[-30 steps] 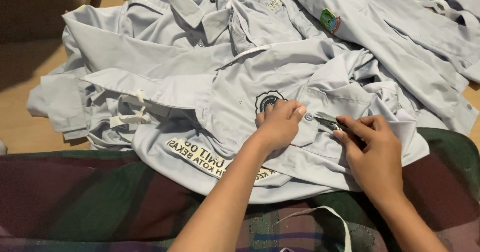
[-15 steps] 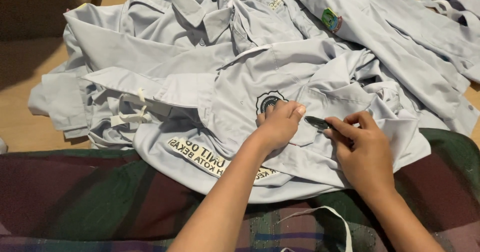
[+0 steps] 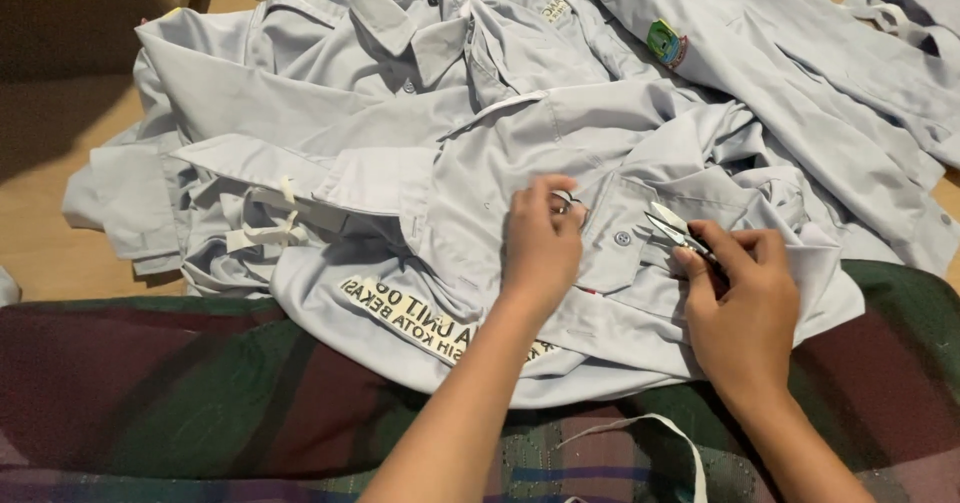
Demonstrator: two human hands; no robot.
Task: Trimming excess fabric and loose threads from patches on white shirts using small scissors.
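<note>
Withdrawn rightward, snips (image 3: 672,228) in right hand (image 3: 742,303) now clear shirt pocket (image 3: 622,243).

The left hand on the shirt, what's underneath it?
The left hand presses flat on the light grey shirt, beside its buttoned pocket. A dark badge edge peeks out by the fingers; the rest of it is covered.

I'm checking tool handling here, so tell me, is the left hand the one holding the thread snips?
No, the right hand holds the thread snips, while the left hand presses flat on the grey shirt.
</note>
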